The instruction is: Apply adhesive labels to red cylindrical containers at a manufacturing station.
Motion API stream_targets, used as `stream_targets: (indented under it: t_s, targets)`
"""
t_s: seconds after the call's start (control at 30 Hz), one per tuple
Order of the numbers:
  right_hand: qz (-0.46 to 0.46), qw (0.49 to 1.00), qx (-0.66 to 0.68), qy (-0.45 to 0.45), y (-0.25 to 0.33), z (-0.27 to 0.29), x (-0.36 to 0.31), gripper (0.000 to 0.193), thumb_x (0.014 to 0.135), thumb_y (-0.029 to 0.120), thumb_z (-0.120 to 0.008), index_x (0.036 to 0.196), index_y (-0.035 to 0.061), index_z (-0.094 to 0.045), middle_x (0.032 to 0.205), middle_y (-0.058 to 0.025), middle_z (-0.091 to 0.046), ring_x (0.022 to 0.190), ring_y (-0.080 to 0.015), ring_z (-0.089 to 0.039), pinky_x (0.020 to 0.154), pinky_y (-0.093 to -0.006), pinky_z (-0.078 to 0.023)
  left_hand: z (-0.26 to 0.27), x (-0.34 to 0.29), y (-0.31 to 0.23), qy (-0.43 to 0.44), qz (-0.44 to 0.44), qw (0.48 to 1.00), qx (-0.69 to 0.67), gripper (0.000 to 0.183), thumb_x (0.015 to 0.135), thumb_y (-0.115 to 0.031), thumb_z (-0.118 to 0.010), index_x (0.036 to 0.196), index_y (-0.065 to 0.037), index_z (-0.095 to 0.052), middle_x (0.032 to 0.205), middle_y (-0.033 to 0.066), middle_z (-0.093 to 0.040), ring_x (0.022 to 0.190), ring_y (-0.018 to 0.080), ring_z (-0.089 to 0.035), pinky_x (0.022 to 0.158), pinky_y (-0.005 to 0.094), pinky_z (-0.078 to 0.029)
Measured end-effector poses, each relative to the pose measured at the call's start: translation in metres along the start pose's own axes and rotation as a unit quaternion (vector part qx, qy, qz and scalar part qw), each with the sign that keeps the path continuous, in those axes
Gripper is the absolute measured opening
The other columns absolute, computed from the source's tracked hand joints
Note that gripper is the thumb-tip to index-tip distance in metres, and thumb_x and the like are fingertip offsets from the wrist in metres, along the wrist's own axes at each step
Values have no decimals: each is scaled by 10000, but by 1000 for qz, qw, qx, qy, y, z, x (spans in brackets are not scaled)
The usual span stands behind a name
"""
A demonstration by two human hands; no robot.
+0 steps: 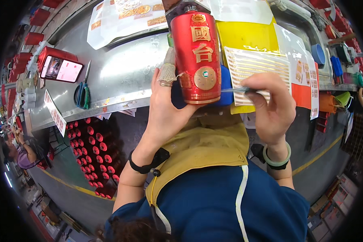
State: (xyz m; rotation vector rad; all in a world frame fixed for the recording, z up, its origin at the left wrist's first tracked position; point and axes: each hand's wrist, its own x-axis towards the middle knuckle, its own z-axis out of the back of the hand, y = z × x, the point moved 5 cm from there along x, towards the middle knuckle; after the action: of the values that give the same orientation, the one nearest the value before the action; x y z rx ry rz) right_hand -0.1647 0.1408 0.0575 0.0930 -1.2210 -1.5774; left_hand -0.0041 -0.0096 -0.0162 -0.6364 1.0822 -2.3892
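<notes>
A red bottle (188,52) with gold characters and a round gold emblem stands or leans in front of me; I cannot tell which. My left hand (164,113) is closed round its lower left side, thumb under the base, with a whitish mesh wrap (168,72) on one finger. Between the thumb and fingers of my right hand (273,105) is a thin, pointed tool that looks like tweezers (234,90). Its tip reaches the bottle's lower right edge. Beneath that hand lies a sheet of gold-striped stickers (250,60).
On the metal table (127,64) to the left are a phone (61,69) against a red box and scissors (82,96). A yellow sheet (246,36) and a blue cup (318,53) are to the right. Many red bottles (93,149) stand below left. Another person (25,150) is far left.
</notes>
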Motion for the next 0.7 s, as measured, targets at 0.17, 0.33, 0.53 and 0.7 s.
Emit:
stream_targets:
  t_s: [0.17, 0.33, 0.53, 0.7]
  targets:
    - [-121, 985, 106, -68, -23, -10, -8, 240, 1059, 26, -555, 1280, -23, -634, 1151, -68, -652, 1029, -140, -621, 930, -262, -479, -4, -1, 6, 16, 59, 971, -230, 1008, 908, -242, -822, 1656, 18, -198, 1662, 234, -341, 1551, 334, -324, 1278, 454, -216]
    - [-291, 948, 129, 2, -35, -38, -17, 398, 963, 197, -785, 1277, 13, -625, 851, 51, -489, 763, -58, -444, 696, -224, -396, -10, -3, 14, 6, 98, 952, -290, 801, 1056, -159, -626, 1671, 18, -144, 1709, 197, -267, 1582, 280, -252, 1282, 423, -201]
    - [-339, 933, 115, 28, -49, -49, -26, 559, 877, 263, -879, 1293, 18, -596, 862, 26, -537, 775, -73, -472, 696, -245, -430, -11, -2, 10, 17, 113, 924, -364, 838, 1054, -131, -623, 1678, 8, -81, 1723, 195, -228, 1589, 271, -231, 1285, 420, -197]
    - [-328, 937, 111, 35, -48, -49, -25, 594, 879, 285, -876, 1323, 15, -588, 997, -34, -611, 914, -103, -552, 836, -267, -478, -12, -4, 7, 15, 118, 918, -379, 850, 1050, -99, -620, 1680, 5, -58, 1722, 200, -232, 1591, 270, -228, 1284, 413, -202]
